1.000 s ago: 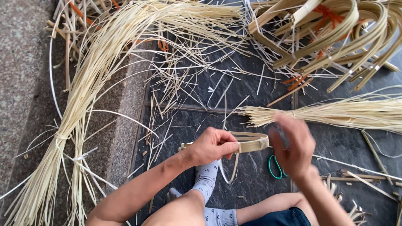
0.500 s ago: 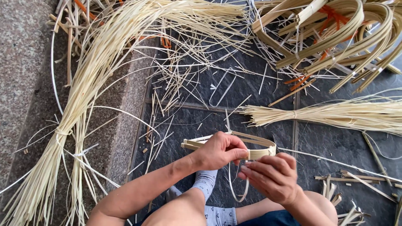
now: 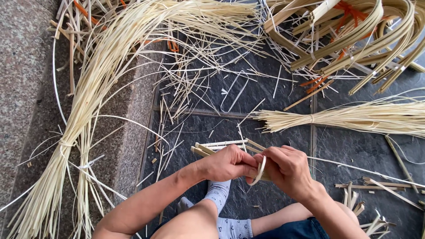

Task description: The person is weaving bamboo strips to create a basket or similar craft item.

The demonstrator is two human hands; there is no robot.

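Pale flat bamboo strip hoop (image 3: pixel 221 148) between left hand (image 3: pixel 228 163) and right hand (image 3: pixel 287 170)

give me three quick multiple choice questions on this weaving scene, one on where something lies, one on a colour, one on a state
1. Where does the tied bundle of thin strips lie?
A. right of the hands
B. on the person's lap
C. on the granite ledge

2. What colour are the ties on the curved bamboo hoops?
A. blue
B. orange
C. black

3. What are both hands doing?
A. resting apart on the floor
B. holding a tool
C. gripping the bamboo strip frame together

Key: 1 A, it fans out on the dark floor at right. 2 B, orange bands show at top right. 3 C, left hand and right hand meet on it.
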